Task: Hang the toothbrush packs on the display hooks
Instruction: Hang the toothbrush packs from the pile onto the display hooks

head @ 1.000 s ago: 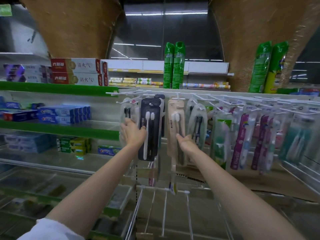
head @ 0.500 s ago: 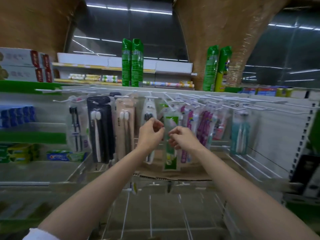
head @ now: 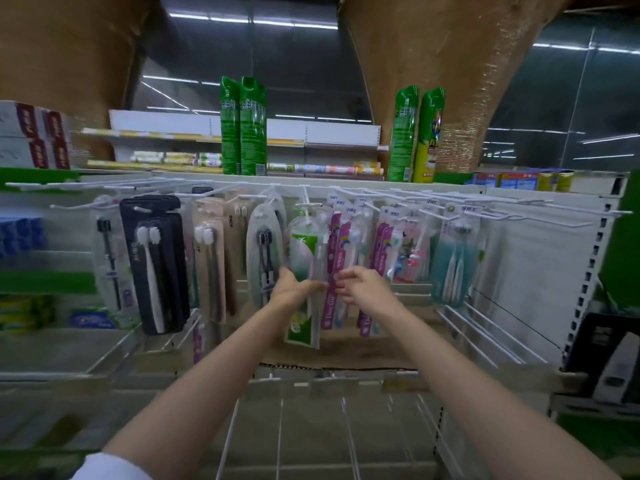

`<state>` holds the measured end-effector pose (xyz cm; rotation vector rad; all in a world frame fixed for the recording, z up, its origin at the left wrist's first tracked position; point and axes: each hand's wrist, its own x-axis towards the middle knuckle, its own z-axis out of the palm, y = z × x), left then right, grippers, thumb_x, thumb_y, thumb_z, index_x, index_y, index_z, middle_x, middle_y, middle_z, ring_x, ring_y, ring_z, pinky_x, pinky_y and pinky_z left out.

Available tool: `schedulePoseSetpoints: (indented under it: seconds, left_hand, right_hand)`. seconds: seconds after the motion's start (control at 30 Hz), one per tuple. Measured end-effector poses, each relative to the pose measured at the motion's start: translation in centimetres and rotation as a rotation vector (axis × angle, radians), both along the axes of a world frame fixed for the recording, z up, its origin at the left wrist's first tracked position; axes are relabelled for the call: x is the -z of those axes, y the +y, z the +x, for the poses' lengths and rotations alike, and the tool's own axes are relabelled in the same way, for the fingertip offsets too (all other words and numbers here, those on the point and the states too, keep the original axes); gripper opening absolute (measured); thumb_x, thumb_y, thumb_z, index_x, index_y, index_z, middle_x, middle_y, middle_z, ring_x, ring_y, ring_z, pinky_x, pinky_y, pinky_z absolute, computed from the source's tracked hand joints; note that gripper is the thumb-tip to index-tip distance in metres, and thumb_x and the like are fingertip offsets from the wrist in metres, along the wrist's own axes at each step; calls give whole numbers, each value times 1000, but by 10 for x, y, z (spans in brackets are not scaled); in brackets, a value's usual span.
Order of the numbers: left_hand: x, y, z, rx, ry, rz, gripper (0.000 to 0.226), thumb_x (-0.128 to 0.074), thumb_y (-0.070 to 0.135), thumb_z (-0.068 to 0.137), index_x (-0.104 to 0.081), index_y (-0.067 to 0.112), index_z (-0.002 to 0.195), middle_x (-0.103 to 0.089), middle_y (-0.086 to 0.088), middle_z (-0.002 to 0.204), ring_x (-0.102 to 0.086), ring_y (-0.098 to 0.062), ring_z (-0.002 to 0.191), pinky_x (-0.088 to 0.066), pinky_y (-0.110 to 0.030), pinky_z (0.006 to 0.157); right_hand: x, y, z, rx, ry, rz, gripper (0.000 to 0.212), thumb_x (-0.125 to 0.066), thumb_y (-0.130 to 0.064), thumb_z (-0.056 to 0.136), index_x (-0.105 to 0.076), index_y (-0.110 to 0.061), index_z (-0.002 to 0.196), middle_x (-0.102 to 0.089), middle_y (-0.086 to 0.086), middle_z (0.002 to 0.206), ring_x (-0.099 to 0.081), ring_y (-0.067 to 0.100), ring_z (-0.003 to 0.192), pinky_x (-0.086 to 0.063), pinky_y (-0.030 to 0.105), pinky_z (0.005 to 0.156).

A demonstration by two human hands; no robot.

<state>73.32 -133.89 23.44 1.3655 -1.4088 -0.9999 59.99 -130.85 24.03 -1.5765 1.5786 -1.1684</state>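
Two bare arms reach toward a row of white display hooks [head: 304, 197] hung with toothbrush packs in a shop aisle. The left hand [head: 292, 289] lies against the middle of a green-and-white pack [head: 304, 268] hanging from a hook at the centre of the row; whether its fingers curl round the pack cannot be told. The right hand [head: 362, 284], fingers loosely curled, is just beside a purple pack [head: 332, 271] on the next hook. Black packs [head: 152, 261] and beige packs [head: 209, 268] hang to the left, a teal pack [head: 455, 258] to the right. Tall green cartons [head: 242, 126] stand on the shelf above the hooks.
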Motion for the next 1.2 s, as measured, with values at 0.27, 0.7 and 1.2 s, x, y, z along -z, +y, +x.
schedulePoseSetpoints:
  seconds: [0.27, 0.7, 1.2]
  left_hand:
    - [11, 1, 9, 136, 81, -15, 49, -74, 11, 75, -48, 7, 116, -62, -10, 109, -60, -20, 88, -49, -28, 69]
    - [-42, 10, 101, -236, -879, -520, 37, -67, 25, 77, -55, 15, 111, -63, 1, 86, -60, -14, 67, -53, -28, 57]
    - [-54, -3, 117, -133, -944, -585, 39, -63, 32, 80, -50, 22, 115, -53, 5, 94, -52, -17, 85, -50, -35, 77]
  right_hand:
    - [12, 3, 12, -46, 0, 6, 40, -43, -7, 94, -48, -13, 133, -58, -4, 120, -57, 18, 112, -47, 33, 96]
    - [18, -3, 75, 7, 77, 29, 56, -32, -7, 98, -15, -14, 151, -42, 15, 143, -47, 29, 123, -41, 29, 88]
    - [1, -100, 95, 317, -323, -102, 53, -55, -15, 90, -29, 1, 133, -46, 20, 132, -49, 33, 117, -41, 36, 92]
